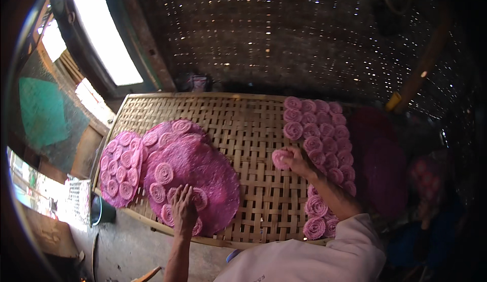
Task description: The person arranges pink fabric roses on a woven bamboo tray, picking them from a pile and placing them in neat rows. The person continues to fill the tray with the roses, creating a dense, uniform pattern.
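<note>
Right hand (295,162), raised over the bare middle-right of a woven bamboo bench (266,201): fingers closed in a pinch on one pale pink coil (280,159), rosette-shaped, just left of the laid-out rows. Left hand (183,210), palm down over the left part of the same bench: open, with fingers outstretched and slightly parted, above a coil partly hidden beneath; impossible to tell whether pressing on it or merely hovering. Under that hand: one large rounded sheet (213,206), deep pink, glossy and domed at the middle, bearing several loose coils along its left and lower part, with the remaining surface bare. Behind and partly beneath it: a second pink sheet (199,128), also with coils. At the bench's left edge: a smaller pink sheet (122,200), closely set with coils. At the right: a block of pink coils (324,130), in close rows from far edge to near edge, partly hidden by the right forearm. Surroundings: a dark woven wall (264,43) pricked with light; a bright opening (107,30) at upper left; a dark green bucket (106,212) on the grey floor (127,241); a yellow object (393,101) near the far right corner, too dim to identify.
</note>
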Motion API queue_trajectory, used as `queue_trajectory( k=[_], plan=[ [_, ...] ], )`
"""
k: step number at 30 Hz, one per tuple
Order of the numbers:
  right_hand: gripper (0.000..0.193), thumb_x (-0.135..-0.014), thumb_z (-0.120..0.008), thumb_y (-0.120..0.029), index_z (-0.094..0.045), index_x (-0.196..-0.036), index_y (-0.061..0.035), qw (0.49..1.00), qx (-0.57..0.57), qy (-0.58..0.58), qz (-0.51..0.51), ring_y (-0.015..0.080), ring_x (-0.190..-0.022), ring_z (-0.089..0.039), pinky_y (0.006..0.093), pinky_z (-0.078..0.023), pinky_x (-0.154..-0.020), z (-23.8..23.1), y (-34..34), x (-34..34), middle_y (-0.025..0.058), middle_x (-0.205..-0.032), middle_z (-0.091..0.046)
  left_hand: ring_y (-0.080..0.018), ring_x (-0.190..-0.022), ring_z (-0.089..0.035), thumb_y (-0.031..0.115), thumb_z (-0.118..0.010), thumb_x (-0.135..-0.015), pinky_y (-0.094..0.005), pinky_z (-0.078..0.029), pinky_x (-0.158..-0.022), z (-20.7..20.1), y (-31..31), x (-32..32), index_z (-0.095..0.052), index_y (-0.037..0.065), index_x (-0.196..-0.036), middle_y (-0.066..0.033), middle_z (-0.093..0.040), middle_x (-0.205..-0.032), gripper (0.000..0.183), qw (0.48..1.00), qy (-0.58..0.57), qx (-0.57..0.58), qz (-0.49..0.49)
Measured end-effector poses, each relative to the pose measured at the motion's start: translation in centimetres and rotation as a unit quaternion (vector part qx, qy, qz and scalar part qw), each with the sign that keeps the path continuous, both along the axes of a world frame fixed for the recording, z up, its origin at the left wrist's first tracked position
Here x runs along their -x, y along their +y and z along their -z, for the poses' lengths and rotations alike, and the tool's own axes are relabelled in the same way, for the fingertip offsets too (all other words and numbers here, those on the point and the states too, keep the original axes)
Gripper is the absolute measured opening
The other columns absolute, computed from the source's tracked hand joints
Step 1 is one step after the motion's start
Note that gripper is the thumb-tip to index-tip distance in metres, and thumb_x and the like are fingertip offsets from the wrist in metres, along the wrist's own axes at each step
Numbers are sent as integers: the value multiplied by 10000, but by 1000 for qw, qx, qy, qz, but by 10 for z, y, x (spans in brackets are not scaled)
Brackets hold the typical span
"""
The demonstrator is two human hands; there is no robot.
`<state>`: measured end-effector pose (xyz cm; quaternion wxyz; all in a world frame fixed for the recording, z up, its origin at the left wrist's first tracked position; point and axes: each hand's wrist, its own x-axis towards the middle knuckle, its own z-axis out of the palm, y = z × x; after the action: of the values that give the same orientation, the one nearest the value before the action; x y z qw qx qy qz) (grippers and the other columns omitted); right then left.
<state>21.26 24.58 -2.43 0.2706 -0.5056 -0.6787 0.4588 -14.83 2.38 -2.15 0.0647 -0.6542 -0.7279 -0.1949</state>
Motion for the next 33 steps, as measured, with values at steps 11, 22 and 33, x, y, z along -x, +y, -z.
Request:
queue_trajectory(
  k=[11,22,33],
  plan=[
    [396,-803,-776,-246,-671,-1132,-52,899,-364,-227,87,335,-1006,-657,422,-519,-867,-17,5,-17,151,-1153,-670,-300,-871,-597,-37,-590,-743,-443,-479,-770,-34,9,-13,-560,66,-1270,-124,-593,-945,538,975,-211,62,39],
    [324,-910,-721,-181,-640,-1181,-24,912,244,213,-251,111,-874,-667,225,-546,-719,11,-102,61,62,-1064,-680,-210,-1064,-616,-29,-717,-795,-324,-508,-897,-43,14,-57,-572,58,-1304,-92,-624,-1177,536,857,-505,26,96],
    [397,-850,-703,-295,-634,-1134,-26,994,-93,-57,-4,179,-850,-679,311,-544,-763,16,-59,1,115,-994,-691,-367,-1331,-443,-6,-703,-747,-448,-352,-1117,8,-43,51,-575,35,-1310,-181,-522,-1374,579,967,-185,-68,-160]
  ],
)
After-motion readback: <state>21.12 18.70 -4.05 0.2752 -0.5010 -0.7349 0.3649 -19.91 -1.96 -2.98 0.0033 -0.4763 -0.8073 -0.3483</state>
